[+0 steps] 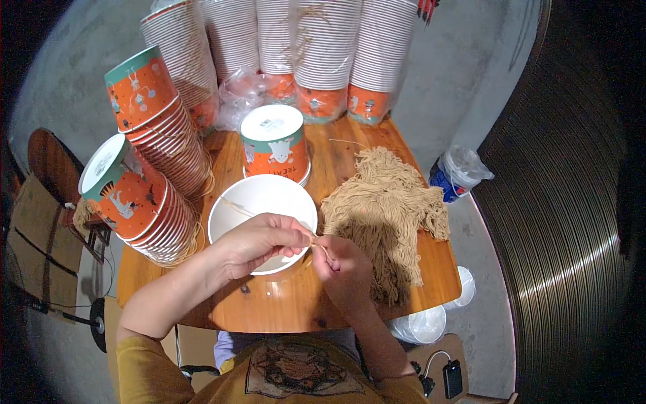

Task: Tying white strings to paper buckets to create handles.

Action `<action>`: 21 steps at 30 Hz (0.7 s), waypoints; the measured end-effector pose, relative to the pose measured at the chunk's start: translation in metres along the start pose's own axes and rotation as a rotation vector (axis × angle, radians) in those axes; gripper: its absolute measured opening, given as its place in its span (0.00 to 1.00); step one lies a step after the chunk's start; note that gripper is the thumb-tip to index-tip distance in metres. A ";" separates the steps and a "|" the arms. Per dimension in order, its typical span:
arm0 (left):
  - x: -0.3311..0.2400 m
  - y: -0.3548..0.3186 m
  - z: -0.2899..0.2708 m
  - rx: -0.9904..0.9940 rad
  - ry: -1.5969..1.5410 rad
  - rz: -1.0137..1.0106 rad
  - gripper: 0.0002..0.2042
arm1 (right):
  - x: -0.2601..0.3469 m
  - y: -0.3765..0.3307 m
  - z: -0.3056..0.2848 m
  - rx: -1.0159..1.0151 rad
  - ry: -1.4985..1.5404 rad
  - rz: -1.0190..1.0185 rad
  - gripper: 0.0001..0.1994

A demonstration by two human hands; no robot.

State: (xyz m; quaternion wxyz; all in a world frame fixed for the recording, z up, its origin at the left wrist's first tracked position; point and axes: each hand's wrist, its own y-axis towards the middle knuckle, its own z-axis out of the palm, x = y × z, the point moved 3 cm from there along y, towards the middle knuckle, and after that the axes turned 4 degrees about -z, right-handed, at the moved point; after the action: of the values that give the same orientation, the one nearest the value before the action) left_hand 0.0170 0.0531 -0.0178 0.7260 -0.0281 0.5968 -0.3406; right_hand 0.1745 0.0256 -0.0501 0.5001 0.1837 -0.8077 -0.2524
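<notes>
At the far left stood a brown chair (50, 158), with a cardboard sheet (47, 236) near it. On the left part of the wooden surface (252, 306), two leaning stacks of orange buckets rose side by side: the front stack (128, 192) and the back stack (151, 101), each with a green band around its top bucket and tan loops hanging along its right side. Tall wrapped stacks (326, 47) lined the far edge, with crumpled film (235, 97) among them.

In the middle, an upturned bucket (272, 151) showed its white base, just beyond an open bucket (262, 195) with a white inside. A tan strand (237, 207) lay across the upper left of that inside.

The left hand (269, 242) reached over the open bucket, its thumb and forefinger pinching a thin tan cord (323, 249) near the bucket's right rim. The right hand (342, 269), fingers curled in, gripped the same cord just beside it.

To the right of the open bucket lay a heap of tan yarn (380, 198), shaded at its near end. Off the surface were white tubs (420, 325), a phone-like device (453, 379) with a white cable, a blue pail (457, 176) with plastic in its mouth and, farthest right, a dark ridged sheet (572, 182).
</notes>
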 end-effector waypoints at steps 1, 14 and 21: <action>0.000 0.000 0.000 -0.002 -0.001 0.000 0.05 | 0.003 0.002 -0.001 0.001 0.002 0.000 0.06; 0.002 -0.003 0.004 -0.032 0.184 0.154 0.07 | -0.008 -0.002 0.009 -0.057 0.208 0.088 0.03; -0.003 -0.007 0.008 -0.152 0.586 0.300 0.05 | -0.005 0.002 0.010 -0.045 0.294 0.158 0.03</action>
State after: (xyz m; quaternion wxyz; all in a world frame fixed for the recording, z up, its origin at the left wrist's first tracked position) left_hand 0.0211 0.0465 -0.0099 0.5615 0.1052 0.8012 -0.1780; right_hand 0.1679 0.0318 -0.0563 0.6351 0.1432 -0.7321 -0.2006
